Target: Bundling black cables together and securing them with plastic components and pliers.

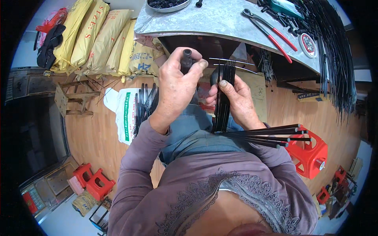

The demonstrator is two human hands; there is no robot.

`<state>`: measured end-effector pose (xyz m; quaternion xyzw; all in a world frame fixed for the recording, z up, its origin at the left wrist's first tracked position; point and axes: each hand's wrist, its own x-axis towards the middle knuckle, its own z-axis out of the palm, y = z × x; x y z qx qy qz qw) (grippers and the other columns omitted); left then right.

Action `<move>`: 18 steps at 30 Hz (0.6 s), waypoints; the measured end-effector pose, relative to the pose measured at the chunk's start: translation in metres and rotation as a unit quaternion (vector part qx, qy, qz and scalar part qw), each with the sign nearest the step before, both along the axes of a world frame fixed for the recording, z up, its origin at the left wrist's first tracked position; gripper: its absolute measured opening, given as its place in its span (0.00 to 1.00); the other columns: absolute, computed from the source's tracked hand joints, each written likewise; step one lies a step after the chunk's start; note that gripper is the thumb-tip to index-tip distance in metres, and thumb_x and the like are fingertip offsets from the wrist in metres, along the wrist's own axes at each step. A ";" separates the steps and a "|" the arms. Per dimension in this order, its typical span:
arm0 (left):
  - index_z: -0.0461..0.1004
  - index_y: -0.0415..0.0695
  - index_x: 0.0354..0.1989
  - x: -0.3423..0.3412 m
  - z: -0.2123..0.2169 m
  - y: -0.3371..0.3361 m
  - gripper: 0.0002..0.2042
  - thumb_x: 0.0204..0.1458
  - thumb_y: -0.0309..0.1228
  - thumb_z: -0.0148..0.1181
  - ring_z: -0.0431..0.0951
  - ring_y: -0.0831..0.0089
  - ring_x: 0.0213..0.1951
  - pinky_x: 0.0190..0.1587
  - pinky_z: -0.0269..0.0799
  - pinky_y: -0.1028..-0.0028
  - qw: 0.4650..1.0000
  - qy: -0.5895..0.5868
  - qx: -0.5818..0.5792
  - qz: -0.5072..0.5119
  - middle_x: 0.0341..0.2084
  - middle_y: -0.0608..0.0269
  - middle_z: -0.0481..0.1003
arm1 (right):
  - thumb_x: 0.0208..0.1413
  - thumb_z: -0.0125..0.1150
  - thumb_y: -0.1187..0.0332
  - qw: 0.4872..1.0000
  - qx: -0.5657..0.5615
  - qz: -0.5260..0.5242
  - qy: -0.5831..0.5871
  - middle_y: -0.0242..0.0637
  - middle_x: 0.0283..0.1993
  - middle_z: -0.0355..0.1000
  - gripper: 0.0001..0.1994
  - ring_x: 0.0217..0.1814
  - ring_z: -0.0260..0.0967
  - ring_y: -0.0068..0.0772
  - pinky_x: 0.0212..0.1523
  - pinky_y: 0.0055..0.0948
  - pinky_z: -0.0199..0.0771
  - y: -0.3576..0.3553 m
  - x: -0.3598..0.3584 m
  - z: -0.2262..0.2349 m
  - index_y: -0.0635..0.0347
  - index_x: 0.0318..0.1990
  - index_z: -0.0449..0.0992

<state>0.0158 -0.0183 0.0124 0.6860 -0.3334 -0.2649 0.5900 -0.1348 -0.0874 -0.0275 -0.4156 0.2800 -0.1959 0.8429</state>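
My left hand [173, 88] is raised at the front of the table, its fingers closed round a small black tube-shaped part [187, 55] with a hole in its top. Beside it, my right hand [242, 104] grips an upright bundle of thin black rods [223, 112], the thumb pressed across them. Two thin metallic rods stick out sideways near the bundle's top. A dark rounded piece [214, 76] shows behind the bundle, partly hidden by the fingers. From the bundle's lower end, longer black rods [267, 137] with capped ends fan out over my right forearm.
A grey-topped table [189, 23] holds a bowl of black parts [168, 4], red-handled cutters [271, 37], a small dish [308, 44] and heaped black rods [334, 51]. Yellow sacks [98, 39] stand left. A red stool [309, 153] is at my right, a wooden stool [76, 96] left.
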 end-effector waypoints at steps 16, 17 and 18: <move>0.71 0.39 0.37 -0.013 0.001 -0.002 0.07 0.52 0.23 0.62 0.74 0.81 0.30 0.34 0.70 0.81 0.995 0.099 -0.018 -0.014 0.29 0.66 0.74 | 0.65 0.48 0.67 1.000 -0.016 0.009 -0.011 0.37 0.31 0.72 0.10 0.30 0.74 0.27 0.33 0.24 0.79 0.003 0.003 0.000 0.64 0.47 0.66; 0.71 0.40 0.36 -0.015 0.002 -0.001 0.06 0.52 0.23 0.61 0.73 0.82 0.30 0.33 0.70 0.82 0.999 0.054 -0.005 0.000 0.29 0.67 0.74 | 0.65 0.48 0.67 1.000 -0.016 0.009 -0.012 0.37 0.31 0.72 0.10 0.30 0.74 0.27 0.33 0.24 0.79 0.004 0.003 0.000 0.64 0.47 0.66; 0.71 0.40 0.36 -0.016 0.004 -0.001 0.06 0.52 0.23 0.61 0.73 0.82 0.30 0.33 0.70 0.82 0.999 0.054 -0.006 0.000 0.29 0.67 0.74 | 0.64 0.48 0.67 1.000 -0.020 0.008 -0.004 0.37 0.31 0.72 0.10 0.30 0.74 0.28 0.33 0.25 0.79 0.004 0.003 0.000 0.64 0.47 0.66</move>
